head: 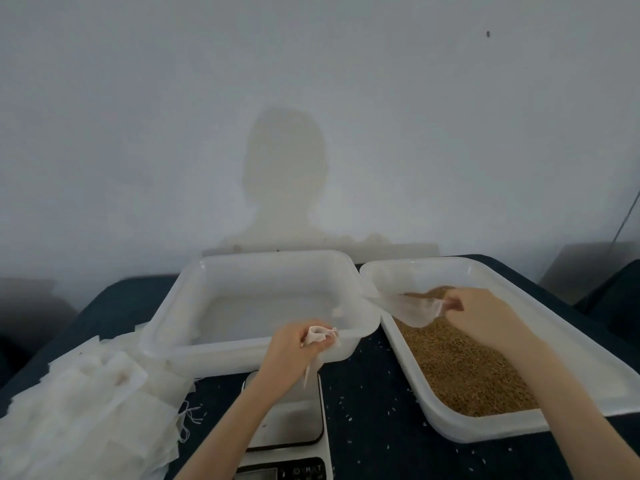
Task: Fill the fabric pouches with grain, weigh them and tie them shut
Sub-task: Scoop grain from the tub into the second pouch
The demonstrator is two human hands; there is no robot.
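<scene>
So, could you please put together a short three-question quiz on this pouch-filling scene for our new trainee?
1. True or false: the right hand holds a pouch over the grain tray.
2. What lies under the left hand: A scale, B spoon, C jar?
3. Fill in: the stack of empty pouches lies at the table's ___ side.

Key: 1 true; 2 A; 3 left.

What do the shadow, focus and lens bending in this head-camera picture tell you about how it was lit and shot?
Head view: light from behind throws the person's shadow on the wall; the wide lens bows the grain tray; the image is soft, blurring the scale's display; no strong glare.
</scene>
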